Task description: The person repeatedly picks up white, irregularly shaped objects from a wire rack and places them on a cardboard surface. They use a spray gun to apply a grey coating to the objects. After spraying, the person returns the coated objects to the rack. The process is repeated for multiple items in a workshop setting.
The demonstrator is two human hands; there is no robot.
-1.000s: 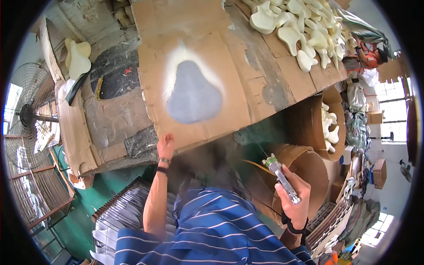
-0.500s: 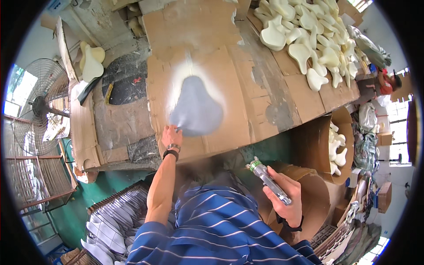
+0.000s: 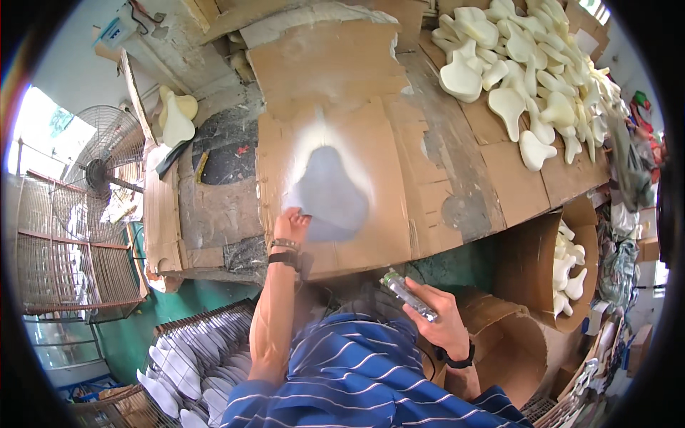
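A bicycle-saddle-shaped pad [image 3: 332,189], sprayed grey, is on the cardboard-covered bench in front of me, its narrow end pointing away. At its near left edge my left hand [image 3: 292,227] is closed, fingertips pinching the rim. A grey patch shows on the cardboard below the pad's wide end, and a pale halo of overspray surrounds the narrow end. My right hand [image 3: 441,314] is wrapped round a silver spray gun [image 3: 409,292] with a green ring, held short of the bench's near edge. The spray gun's nozzle points away and leftward.
Many cream saddle pads [image 3: 506,110] are heaped at the far right. Cardboard drums [image 3: 510,335] stand below the bench's right side, one holding more pads. A caged fan [image 3: 93,171] is at left. Grey pads fill a wire rack [image 3: 193,349] at lower left.
My view has shifted, so the bench appears lower and further right. The pad looks lifted off its grey patch at the near end. The spray gun has moved left, closer to my body's middle.
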